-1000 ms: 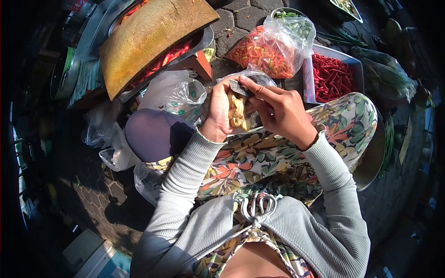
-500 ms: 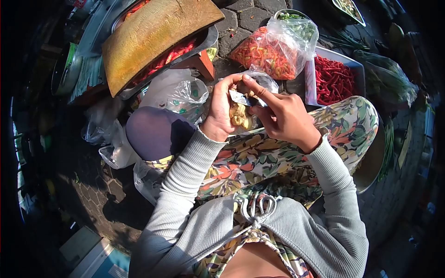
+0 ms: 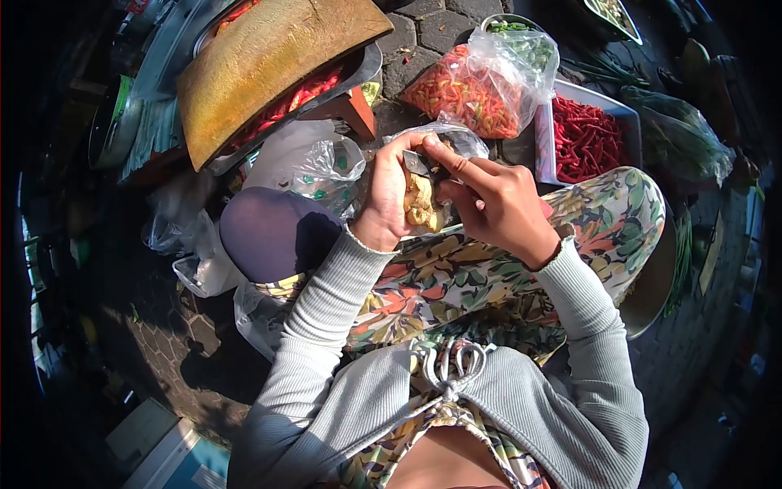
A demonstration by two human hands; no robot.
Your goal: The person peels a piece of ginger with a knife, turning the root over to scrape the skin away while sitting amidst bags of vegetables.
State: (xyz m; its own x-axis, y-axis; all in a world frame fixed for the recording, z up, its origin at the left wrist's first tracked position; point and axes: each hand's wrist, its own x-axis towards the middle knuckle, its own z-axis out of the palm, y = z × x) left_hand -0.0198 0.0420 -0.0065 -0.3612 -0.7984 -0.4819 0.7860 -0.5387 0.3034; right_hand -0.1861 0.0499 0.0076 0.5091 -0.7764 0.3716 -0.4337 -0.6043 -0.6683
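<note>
My left hand (image 3: 382, 201) is closed around a knobbly piece of ginger (image 3: 420, 202), pale yellow where its flesh shows. Against the upper part of the ginger lies the short metal blade of a knife (image 3: 416, 163). My right hand (image 3: 511, 210) is closed, its index finger stretched along toward the blade and its thumb close to the ginger. The knife's handle is hidden inside that hand. Both hands meet above my lap, and a clear plastic bag (image 3: 467, 142) lies just beyond them.
A wooden board (image 3: 273, 65) rests over a tray of red chillies at the upper left. A bag of orange-red chillies (image 3: 464, 91) and a white tub (image 3: 547, 147) of red chillies stand beyond my hands. Plastic bags (image 3: 314, 159) lie beside my left knee (image 3: 273, 232).
The knife blade has turned from lying nearly sideways to a steeper angle near the ginger's top. More of the pale ginger shows. Both hands stay in nearly the same place.
</note>
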